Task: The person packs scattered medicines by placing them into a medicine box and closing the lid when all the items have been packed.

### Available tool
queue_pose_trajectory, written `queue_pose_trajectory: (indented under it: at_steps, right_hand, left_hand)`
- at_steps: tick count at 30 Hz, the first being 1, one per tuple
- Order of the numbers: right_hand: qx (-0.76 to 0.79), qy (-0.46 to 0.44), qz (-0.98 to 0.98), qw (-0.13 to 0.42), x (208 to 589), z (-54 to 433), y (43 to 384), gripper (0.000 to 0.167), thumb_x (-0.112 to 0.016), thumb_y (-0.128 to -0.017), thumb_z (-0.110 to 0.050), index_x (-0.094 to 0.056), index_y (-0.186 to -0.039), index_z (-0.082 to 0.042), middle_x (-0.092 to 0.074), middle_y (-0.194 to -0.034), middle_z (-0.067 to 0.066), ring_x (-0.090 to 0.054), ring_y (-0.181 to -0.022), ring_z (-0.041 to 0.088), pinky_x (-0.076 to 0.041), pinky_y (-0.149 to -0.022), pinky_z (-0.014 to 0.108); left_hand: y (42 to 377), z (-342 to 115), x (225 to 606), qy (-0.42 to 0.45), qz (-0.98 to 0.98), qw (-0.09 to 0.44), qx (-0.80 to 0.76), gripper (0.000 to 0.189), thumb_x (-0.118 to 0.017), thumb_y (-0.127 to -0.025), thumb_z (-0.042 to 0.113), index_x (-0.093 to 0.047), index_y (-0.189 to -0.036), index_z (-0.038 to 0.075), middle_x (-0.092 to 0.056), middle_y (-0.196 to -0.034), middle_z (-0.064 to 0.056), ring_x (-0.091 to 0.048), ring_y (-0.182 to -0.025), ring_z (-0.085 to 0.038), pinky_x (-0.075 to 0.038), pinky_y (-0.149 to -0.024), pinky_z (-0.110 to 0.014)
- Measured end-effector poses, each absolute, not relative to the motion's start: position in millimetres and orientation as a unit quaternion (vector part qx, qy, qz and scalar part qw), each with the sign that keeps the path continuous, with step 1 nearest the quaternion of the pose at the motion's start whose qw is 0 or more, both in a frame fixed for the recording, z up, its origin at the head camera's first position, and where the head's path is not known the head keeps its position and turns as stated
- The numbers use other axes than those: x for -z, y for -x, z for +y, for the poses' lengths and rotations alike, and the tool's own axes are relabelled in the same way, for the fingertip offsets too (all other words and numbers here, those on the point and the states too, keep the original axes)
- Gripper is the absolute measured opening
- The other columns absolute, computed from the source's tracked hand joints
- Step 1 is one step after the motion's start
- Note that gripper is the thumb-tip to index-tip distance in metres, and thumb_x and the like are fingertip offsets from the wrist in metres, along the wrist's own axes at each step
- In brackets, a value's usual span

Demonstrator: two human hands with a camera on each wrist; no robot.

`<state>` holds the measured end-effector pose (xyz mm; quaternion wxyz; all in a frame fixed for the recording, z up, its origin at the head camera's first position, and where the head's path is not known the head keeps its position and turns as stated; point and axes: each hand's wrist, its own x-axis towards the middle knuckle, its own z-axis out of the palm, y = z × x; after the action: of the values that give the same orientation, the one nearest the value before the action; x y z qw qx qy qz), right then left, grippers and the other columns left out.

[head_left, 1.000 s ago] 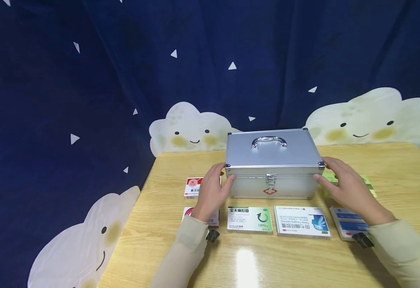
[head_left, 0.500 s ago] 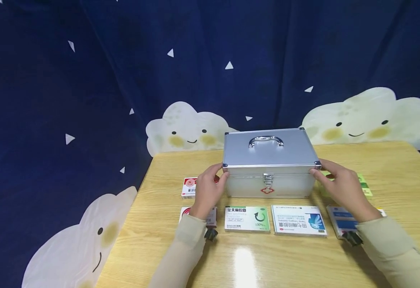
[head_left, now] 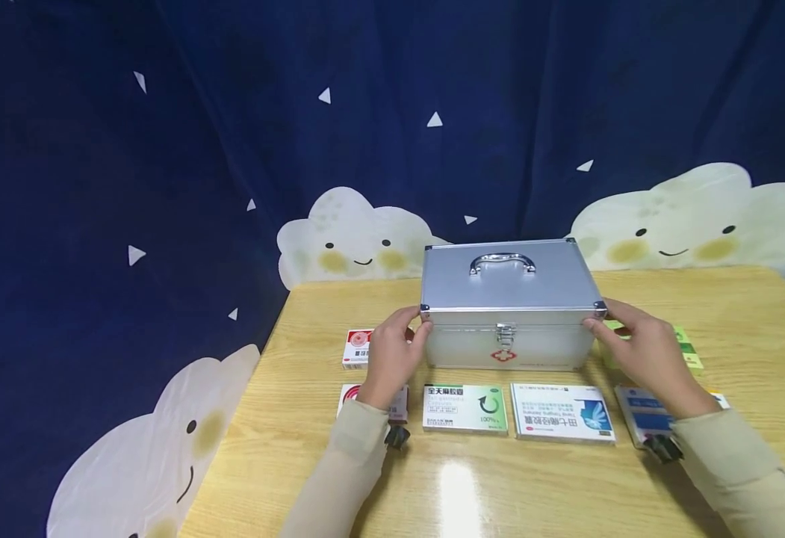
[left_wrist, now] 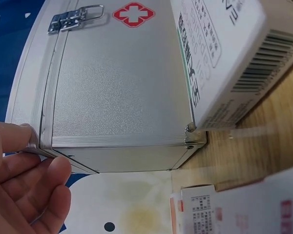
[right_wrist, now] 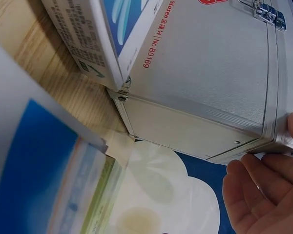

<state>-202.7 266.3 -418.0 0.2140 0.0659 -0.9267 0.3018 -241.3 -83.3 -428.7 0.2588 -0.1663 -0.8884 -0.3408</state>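
A silver first-aid box [head_left: 509, 347] stands on the wooden table with its lid [head_left: 509, 280] down. A chrome handle [head_left: 503, 261] tops the lid, and a metal latch [left_wrist: 75, 19] sits at the front above a red cross [left_wrist: 134, 14]. My left hand [head_left: 392, 355] pinches the lid's front left corner, thumb on the front face and fingers round the side. At the front right corner my right hand [head_left: 644, 351] grips the lid likewise. In the right wrist view, the curled fingers [right_wrist: 259, 183] lie against the lid's side edge.
Before the box lie a green-and-white medicine box [head_left: 464, 409] and a white-and-blue one [head_left: 562, 413]. Red-and-white boxes [head_left: 357, 349] lie left, partly behind my left hand. A blue box [head_left: 641, 411] and a green box [head_left: 690, 350] lie right. A dark blue curtain [head_left: 500, 134] hangs behind.
Both hands have shifted from the sides of the box to its lid's front corners, thumbs and fingers now closer together there. The box and lid have not visibly moved.
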Motion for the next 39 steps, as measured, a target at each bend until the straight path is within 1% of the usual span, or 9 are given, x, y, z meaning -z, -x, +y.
queue_pose_trajectory:
  at_steps: [11,19,24,27,29,32,35,37,39]
  right_hand:
    - [-0.276,-0.091,-0.931,0.223,411.2,265.2,202.3,0.046,-0.064,-0.097,-0.03,-0.061,-0.134,-0.003,-0.062,-0.13,0.028,-0.061,-0.113,0.048,-0.053,-0.079,0.06]
    - [-0.274,-0.084,-0.932,0.222,409.7,265.4,199.8,0.047,-0.061,-0.099,-0.03,-0.058,-0.135,0.0,-0.057,-0.136,0.029,-0.059,-0.114,0.047,-0.054,-0.079,0.06]
    - [-0.279,-0.078,-0.934,0.21,406.7,266.3,201.6,0.048,-0.059,-0.1,-0.032,-0.058,-0.137,-0.001,-0.056,-0.138,0.029,-0.058,-0.114,0.046,-0.053,-0.081,0.061]
    - [-0.278,-0.087,-0.93,0.223,403.8,265.9,202.5,0.046,-0.06,-0.099,-0.029,-0.059,-0.134,0.0,-0.058,-0.135,0.029,-0.061,-0.111,0.044,-0.054,-0.079,0.059]
    - [-0.276,-0.093,-0.927,0.238,401.7,265.4,203.3,0.043,-0.062,-0.098,-0.027,-0.062,-0.131,0.002,-0.06,-0.132,0.028,-0.063,-0.107,0.042,-0.056,-0.076,0.053]
    - [-0.282,-0.095,-0.921,0.253,398.7,264.7,205.5,0.04,-0.064,-0.097,-0.026,-0.066,-0.125,0.003,-0.064,-0.126,0.026,-0.065,-0.101,0.039,-0.057,-0.071,0.024]
    - [-0.294,-0.092,-0.916,0.258,394.8,264.0,207.8,0.035,-0.066,-0.096,-0.024,-0.068,-0.12,0.002,-0.067,-0.121,0.024,-0.065,-0.096,0.035,-0.039,-0.069,0.0]
    - [-0.301,-0.087,-0.916,0.252,391.3,263.7,209.0,0.035,-0.065,-0.096,-0.025,-0.068,-0.119,0.001,-0.067,-0.12,0.023,-0.064,-0.096,0.035,-0.032,-0.069,-0.004]
    - [-0.302,-0.083,-0.918,0.244,387.7,263.8,210.6,0.035,-0.065,-0.097,-0.026,-0.068,-0.118,0.001,-0.067,-0.117,0.023,-0.064,-0.097,0.035,-0.034,-0.068,-0.002]
  left_hand:
    - [241.2,-82.9,428.5,0.172,-0.88,0.292,0.333,0.02,-0.07,-0.091,0.021,-0.074,-0.107,0.01,-0.076,-0.109,-0.005,-0.062,-0.062,-0.009,-0.046,-0.057,-0.017]
    - [238.8,-79.8,427.3,0.187,-0.886,0.268,0.33,0.032,-0.071,-0.089,0.018,-0.068,-0.119,0.005,-0.072,-0.115,-0.009,-0.067,-0.067,-0.018,-0.047,-0.059,-0.018]
    - [239.0,-77.6,424.8,0.182,-0.891,0.267,0.32,0.034,-0.07,-0.09,0.017,-0.067,-0.122,0.005,-0.071,-0.117,-0.008,-0.065,-0.069,-0.014,-0.048,-0.06,-0.018]
    - [239.5,-77.6,423.1,0.18,-0.89,0.274,0.317,0.034,-0.07,-0.09,0.017,-0.067,-0.122,0.004,-0.071,-0.116,-0.008,-0.064,-0.07,-0.012,-0.048,-0.06,-0.018]
    - [240.0,-78.0,421.6,0.182,-0.888,0.278,0.317,0.034,-0.07,-0.09,0.017,-0.067,-0.122,0.004,-0.071,-0.116,-0.009,-0.064,-0.069,-0.012,-0.048,-0.059,-0.018]
    - [242.1,-78.4,418.6,0.188,-0.884,0.286,0.318,0.034,-0.071,-0.089,0.016,-0.067,-0.12,0.003,-0.071,-0.114,-0.01,-0.065,-0.068,-0.015,-0.048,-0.059,-0.019]
    - [245.2,-78.9,414.4,0.197,-0.879,0.293,0.321,0.033,-0.071,-0.088,0.015,-0.068,-0.119,0.003,-0.071,-0.114,-0.01,-0.066,-0.067,-0.016,-0.049,-0.059,-0.021]
    - [247.0,-79.6,411.1,0.202,-0.876,0.295,0.323,0.032,-0.071,-0.088,0.015,-0.068,-0.119,0.003,-0.071,-0.114,-0.01,-0.066,-0.066,-0.016,-0.049,-0.059,-0.021]
    - [248.5,-80.6,408.1,0.204,-0.875,0.295,0.326,0.032,-0.07,-0.089,0.015,-0.068,-0.118,0.003,-0.071,-0.114,-0.009,-0.065,-0.066,-0.016,-0.049,-0.059,-0.021]
